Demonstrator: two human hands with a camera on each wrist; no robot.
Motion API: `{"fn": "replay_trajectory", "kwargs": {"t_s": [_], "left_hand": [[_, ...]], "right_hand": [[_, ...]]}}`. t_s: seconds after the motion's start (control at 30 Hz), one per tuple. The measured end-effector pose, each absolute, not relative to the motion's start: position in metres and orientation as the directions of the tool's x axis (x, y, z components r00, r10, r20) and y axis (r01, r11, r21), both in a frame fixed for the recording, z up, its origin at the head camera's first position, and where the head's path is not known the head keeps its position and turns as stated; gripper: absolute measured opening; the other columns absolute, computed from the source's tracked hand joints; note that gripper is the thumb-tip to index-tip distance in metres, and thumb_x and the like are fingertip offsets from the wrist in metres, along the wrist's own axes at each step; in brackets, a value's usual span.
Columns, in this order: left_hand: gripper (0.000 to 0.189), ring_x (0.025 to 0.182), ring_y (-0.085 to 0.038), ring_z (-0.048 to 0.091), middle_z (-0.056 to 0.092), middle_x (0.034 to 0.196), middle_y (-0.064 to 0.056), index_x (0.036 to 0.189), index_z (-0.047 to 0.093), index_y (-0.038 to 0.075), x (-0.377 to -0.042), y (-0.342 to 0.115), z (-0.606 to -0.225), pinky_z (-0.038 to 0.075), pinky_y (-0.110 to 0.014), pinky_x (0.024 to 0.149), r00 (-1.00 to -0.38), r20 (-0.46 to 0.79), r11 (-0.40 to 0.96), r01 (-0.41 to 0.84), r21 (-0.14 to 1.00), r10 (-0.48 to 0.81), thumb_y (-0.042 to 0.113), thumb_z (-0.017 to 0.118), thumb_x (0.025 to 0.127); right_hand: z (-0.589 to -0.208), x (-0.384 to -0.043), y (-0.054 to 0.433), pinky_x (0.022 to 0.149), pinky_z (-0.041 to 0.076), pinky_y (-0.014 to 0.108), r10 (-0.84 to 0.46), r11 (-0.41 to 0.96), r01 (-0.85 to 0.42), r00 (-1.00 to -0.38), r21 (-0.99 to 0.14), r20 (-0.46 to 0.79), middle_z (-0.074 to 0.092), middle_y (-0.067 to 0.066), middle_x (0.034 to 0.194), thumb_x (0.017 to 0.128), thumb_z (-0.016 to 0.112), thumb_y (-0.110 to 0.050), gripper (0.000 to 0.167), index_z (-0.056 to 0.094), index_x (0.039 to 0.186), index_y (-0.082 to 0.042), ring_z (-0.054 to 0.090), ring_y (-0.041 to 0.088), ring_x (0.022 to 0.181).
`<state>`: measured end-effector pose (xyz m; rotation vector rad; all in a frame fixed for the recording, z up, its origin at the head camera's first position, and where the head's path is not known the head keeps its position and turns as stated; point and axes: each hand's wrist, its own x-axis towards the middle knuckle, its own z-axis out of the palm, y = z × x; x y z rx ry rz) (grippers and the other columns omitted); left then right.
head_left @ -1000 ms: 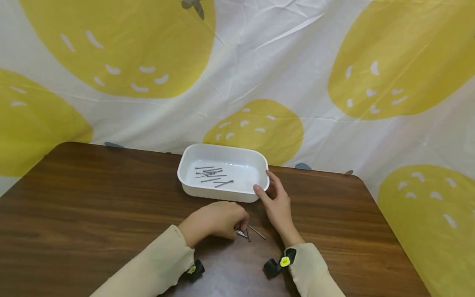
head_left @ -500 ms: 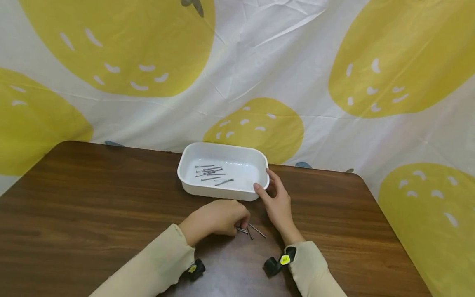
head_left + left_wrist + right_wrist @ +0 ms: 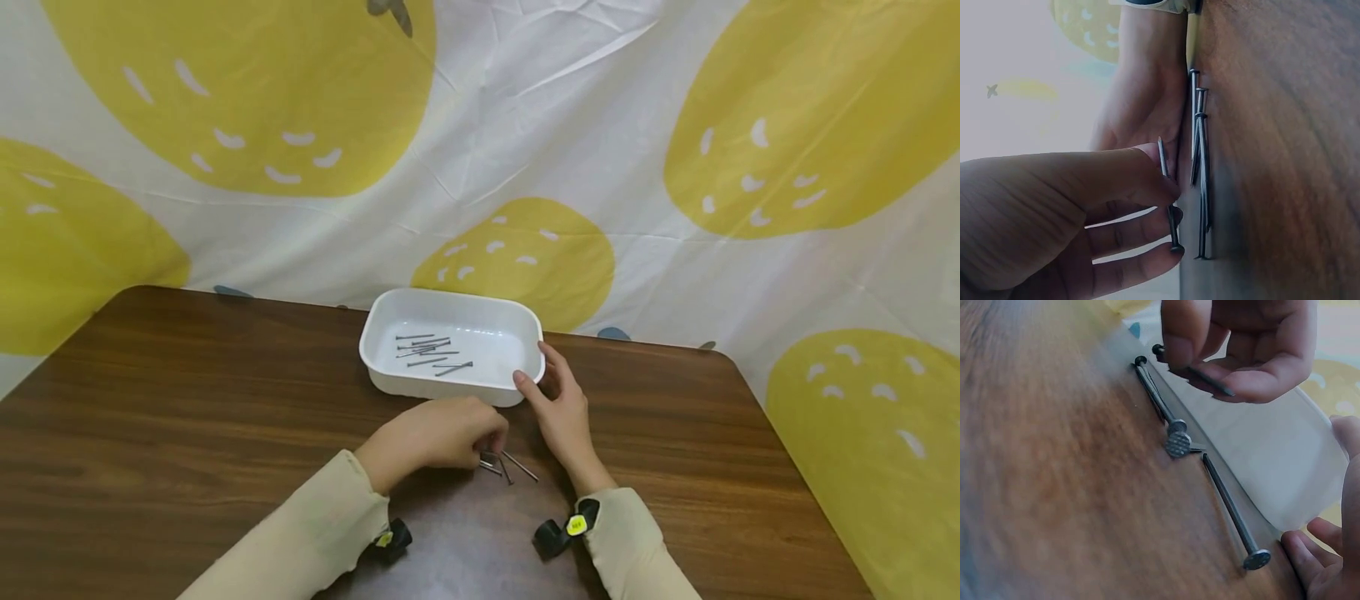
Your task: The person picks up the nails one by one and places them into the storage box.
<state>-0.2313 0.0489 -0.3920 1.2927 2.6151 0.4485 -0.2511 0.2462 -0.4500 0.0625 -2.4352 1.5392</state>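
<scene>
My left hand (image 3: 442,433) is just above the table in front of the white tray. Its thumb and fingers pinch one steel nail (image 3: 1173,234), seen lifted off the wood in both wrist views. Beneath it, several loose nails (image 3: 1230,506) lie on the tabletop, partly hidden by the hand in the head view. My right hand (image 3: 561,412) grips the near right corner of the tray (image 3: 427,388), thumb on the front rim and fingers at the right side. Inside the tray, a scattered group of nails (image 3: 423,354) lies toward the left.
Dark wooden table (image 3: 225,433) extends to both sides of the tray. Behind its far edge hangs a white cloth (image 3: 322,242) printed with yellow fruit shapes. The tray stands close to that edge.
My left hand has risen slightly and moved a little toward the tray. One loose nail on the table has shifted a little. My right hand stays on the tray corner.
</scene>
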Motion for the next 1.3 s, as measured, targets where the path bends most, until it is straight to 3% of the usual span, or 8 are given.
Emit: {"fn": "replay_trajectory", "kwargs": {"t_s": [0.43,0.7,1.0,1.3], "left_hand": [[0.026,0.080,-0.012,0.059,0.068,0.088,0.000,0.097,0.069,0.012,-0.246,0.037,-0.375,0.050,-0.026,0.074,-0.574,0.088,0.511,0.780,0.361,0.814,-0.005,0.067,0.077],[0.029,0.080,-0.015,0.063,0.072,0.091,-0.006,0.107,0.071,0.007,-0.261,0.031,-0.351,0.052,-0.028,0.077,-0.550,0.113,0.484,0.800,0.355,0.827,-0.006,0.063,0.083],[0.027,0.084,-0.019,0.067,0.072,0.095,-0.007,0.111,0.070,0.007,-0.292,0.024,-0.332,0.055,-0.031,0.080,-0.607,0.095,0.521,0.743,0.420,0.789,-0.002,0.063,0.087],[0.030,0.094,-0.026,0.068,0.072,0.101,-0.013,0.115,0.070,0.001,-0.323,0.026,-0.344,0.055,-0.038,0.088,-0.654,0.053,0.572,0.696,0.434,0.755,-0.004,0.060,0.086]], "right_hand": [[-0.449,-0.252,0.249,0.097,0.051,0.044,0.099,0.443,-0.187,-0.962,-0.877,0.256,0.067,0.014,0.130,0.093,0.071,-0.036,0.063,0.047,0.150,-0.023,0.067,0.028,0.118],[-0.447,-0.254,0.251,0.093,0.052,0.038,0.106,0.457,-0.180,-0.961,-0.871,0.255,0.066,0.014,0.131,0.094,0.070,-0.036,0.061,0.047,0.149,-0.024,0.067,0.026,0.116],[-0.446,-0.253,0.250,0.094,0.051,0.038,0.126,0.440,-0.166,-0.962,-0.883,0.243,0.067,0.012,0.127,0.093,0.071,-0.035,0.059,0.048,0.148,-0.027,0.067,0.026,0.114],[-0.448,-0.253,0.251,0.096,0.050,0.041,0.122,0.441,-0.163,-0.963,-0.883,0.239,0.067,0.013,0.129,0.093,0.071,-0.038,0.061,0.048,0.149,-0.027,0.067,0.027,0.116]]}}
